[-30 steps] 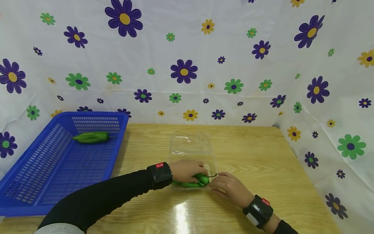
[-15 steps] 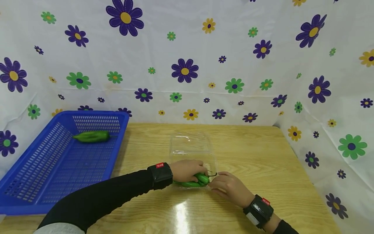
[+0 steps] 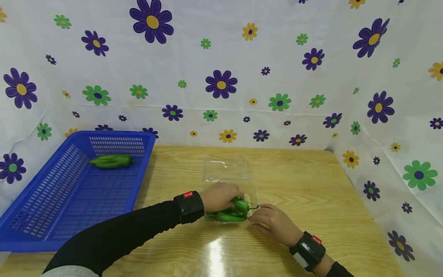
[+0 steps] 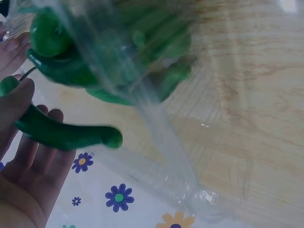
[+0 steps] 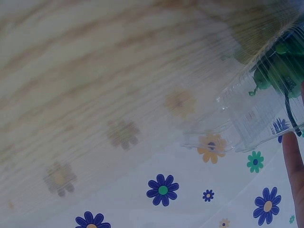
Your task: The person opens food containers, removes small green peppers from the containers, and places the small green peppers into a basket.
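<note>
A clear plastic clamshell box (image 3: 226,169) lies open on the table, its lid folded back. Several green peppers (image 3: 230,217) fill its near part. Over them, my left hand (image 3: 221,196) holds a long green chili pepper (image 4: 61,132) with a curved dark stem, the thumb pressing it against the fingers in the left wrist view. My right hand (image 3: 275,223) is at the box's near right corner, its fingertips on the rim. The right wrist view shows one finger (image 5: 293,156) at the box's edge; the rest of that hand is mostly out of frame.
A blue perforated basket (image 3: 138,181) stands on the left, with one larger green pepper (image 3: 112,161) at its far end. A white flowered sheet (image 3: 188,57) rises behind the wooden table (image 3: 297,173) and along its right side.
My left hand has risen slightly and moved away from me, with a green chili pepper coming up in its fingers. The right hand has stayed at the box's corner. The head view has shifted a little.
</note>
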`<state>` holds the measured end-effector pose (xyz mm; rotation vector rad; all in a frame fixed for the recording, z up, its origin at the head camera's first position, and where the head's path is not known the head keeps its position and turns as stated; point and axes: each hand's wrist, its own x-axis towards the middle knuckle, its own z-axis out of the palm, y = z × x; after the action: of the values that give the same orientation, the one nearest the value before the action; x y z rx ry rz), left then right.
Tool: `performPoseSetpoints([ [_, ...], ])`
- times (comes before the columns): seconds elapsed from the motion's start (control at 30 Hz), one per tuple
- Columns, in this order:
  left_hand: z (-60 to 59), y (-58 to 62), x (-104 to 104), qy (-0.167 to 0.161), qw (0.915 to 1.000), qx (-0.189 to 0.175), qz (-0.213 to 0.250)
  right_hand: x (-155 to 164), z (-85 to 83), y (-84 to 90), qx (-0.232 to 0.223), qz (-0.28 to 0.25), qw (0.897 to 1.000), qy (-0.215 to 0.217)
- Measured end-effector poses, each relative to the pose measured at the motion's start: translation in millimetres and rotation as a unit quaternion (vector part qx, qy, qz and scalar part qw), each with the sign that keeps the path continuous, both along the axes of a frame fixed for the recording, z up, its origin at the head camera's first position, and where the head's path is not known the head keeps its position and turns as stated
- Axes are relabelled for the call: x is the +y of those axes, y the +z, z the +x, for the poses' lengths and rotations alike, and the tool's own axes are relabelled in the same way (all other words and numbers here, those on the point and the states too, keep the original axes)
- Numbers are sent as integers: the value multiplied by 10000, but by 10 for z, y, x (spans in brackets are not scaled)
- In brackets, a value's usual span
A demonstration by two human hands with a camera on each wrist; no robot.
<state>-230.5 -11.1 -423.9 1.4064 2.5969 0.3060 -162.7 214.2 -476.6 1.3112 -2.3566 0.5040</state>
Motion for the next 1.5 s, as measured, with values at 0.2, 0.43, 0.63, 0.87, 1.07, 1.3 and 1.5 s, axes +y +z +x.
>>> performPoseSetpoints([
  [0.2, 14, 178, -64, 230, 9988, 403, 135, -4, 2, -6, 33, 6, 10000, -6],
  [0.43, -8, 461, -341, 485, 9930, 871, 638, -7, 17, -4, 72, 23, 10000, -56],
  [0.63, -72, 783, -804, 1096, 9840, 703, 1214, -10, 26, -13, 92, -30, 9999, -64],
  [0.87, -229, 1109, -1486, 2076, 9591, 1346, 1373, -6, 42, -14, 98, -27, 9999, -121],
  [1.07, -328, 1194, -2037, 2807, 9400, 1471, 1266, -16, 36, -15, 114, 1, 9999, -127],
  [1.3, -525, 984, -2570, 3532, 9250, 1184, 743, -32, 30, -1, 105, -4, 9999, -93],
  [1.5, -715, 677, -2924, 3714, 9246, 773, 336, -38, 22, -8, 139, -42, 9999, -59],
])
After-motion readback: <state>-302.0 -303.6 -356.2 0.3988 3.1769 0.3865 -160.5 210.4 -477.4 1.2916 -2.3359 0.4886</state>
